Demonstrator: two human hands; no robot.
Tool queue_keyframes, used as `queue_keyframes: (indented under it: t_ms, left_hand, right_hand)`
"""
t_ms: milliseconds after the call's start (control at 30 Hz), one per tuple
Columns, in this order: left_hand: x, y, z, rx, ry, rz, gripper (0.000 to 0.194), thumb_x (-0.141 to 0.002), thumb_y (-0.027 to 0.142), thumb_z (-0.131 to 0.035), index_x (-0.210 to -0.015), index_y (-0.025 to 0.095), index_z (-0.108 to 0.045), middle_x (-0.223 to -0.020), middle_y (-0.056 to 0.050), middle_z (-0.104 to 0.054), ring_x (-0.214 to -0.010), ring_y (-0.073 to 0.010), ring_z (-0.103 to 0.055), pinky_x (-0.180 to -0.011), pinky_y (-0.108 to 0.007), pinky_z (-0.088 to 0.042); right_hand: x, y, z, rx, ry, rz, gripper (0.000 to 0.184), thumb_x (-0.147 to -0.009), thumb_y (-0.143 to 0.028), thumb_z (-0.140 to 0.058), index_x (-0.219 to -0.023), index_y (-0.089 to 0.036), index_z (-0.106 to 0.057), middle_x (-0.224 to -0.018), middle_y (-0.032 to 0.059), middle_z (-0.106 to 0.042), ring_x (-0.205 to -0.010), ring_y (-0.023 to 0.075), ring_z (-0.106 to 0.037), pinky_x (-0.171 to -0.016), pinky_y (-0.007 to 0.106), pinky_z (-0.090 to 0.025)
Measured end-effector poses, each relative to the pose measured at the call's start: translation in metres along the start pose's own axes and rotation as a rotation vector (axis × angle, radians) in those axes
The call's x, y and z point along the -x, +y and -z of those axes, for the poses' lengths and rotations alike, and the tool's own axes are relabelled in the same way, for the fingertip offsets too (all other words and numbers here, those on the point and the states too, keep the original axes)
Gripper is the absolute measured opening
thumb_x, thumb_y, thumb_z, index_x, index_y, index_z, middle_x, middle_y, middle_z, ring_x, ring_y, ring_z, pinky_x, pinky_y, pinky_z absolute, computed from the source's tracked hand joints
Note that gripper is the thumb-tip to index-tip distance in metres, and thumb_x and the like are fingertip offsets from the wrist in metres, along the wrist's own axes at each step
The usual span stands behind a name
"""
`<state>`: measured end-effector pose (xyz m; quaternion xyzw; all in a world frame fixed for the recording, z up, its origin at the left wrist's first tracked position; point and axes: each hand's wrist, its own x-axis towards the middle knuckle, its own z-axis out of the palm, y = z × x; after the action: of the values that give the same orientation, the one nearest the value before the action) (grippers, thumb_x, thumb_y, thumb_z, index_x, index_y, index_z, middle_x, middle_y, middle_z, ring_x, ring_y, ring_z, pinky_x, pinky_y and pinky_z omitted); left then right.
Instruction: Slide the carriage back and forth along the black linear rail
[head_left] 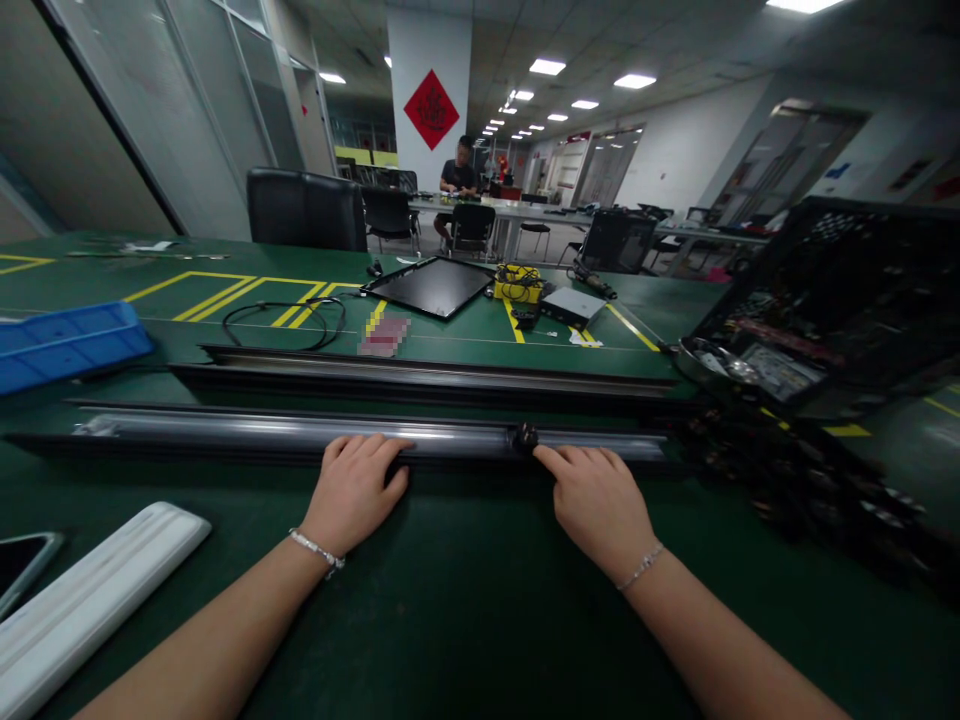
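Note:
A long dark metal channel (457, 440) with a shiny inner face lies across the green table in front of me. My left hand (364, 490) grips its near edge left of the middle, fingers over the rim and thumb on the outside. A small black part (524, 437) sits in the channel. My right hand (600, 500) is at this part, its index fingertip against it and the other fingers curled at the channel's near wall. The right thumb is hidden. A second dark channel (427, 375) lies parallel just behind.
A blue bin (71, 340) stands at the left, with a long white bar (112, 590) and a phone (22, 565) nearer. A flat dark panel (435, 287) lies farther back. Black parts (817, 480) are heaped at the right beside a large black casing (840, 300). A person (458, 175) sits far off.

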<state>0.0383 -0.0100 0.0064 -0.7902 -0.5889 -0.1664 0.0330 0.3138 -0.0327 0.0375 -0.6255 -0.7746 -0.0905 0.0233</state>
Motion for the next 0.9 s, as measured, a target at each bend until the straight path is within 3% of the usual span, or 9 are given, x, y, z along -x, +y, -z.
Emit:
queue_keyframes:
  t_ms: [167,367,900]
  left_hand:
    - [0.0,0.0,0.0,-0.005,0.005,-0.01,0.03,-0.083,0.033,-0.043,-0.108,0.025,-0.059,-0.094,-0.004,-0.065,-0.093,-0.0226,-0.056,-0.089,-0.042,-0.031]
    - [0.0,0.0,0.0,0.004,0.006,-0.013,0.029,-0.082,0.032,-0.044,-0.107,0.026,-0.059,-0.094,-0.004,-0.065,-0.091,-0.0218,-0.055,-0.087,-0.041,-0.032]
    - [0.0,0.0,0.0,-0.024,-0.001,-0.012,0.029,-0.084,0.032,-0.043,-0.108,0.026,-0.058,-0.094,-0.003,-0.065,-0.092,-0.0221,-0.055,-0.088,-0.041,-0.031]
  right_hand:
    - [0.01,0.001,-0.015,0.079,0.045,-0.014,0.053,-0.082,-0.01,-0.038,-0.13,-0.031,-0.046,-0.121,0.0098,-0.056,-0.111,0.0243,-0.048,-0.091,0.041,-0.032]
    - [0.005,0.006,-0.025,0.024,0.088,-0.007,0.049,-0.08,-0.01,-0.041,-0.123,-0.031,-0.051,-0.109,0.0062,-0.061,-0.102,0.0217,-0.052,-0.1,0.049,-0.024]
    - [-0.001,0.018,-0.021,-0.094,0.112,0.016,0.042,-0.078,-0.007,-0.041,-0.112,-0.021,-0.06,-0.101,0.0062,-0.066,-0.092,0.0173,-0.057,-0.089,0.034,-0.037]
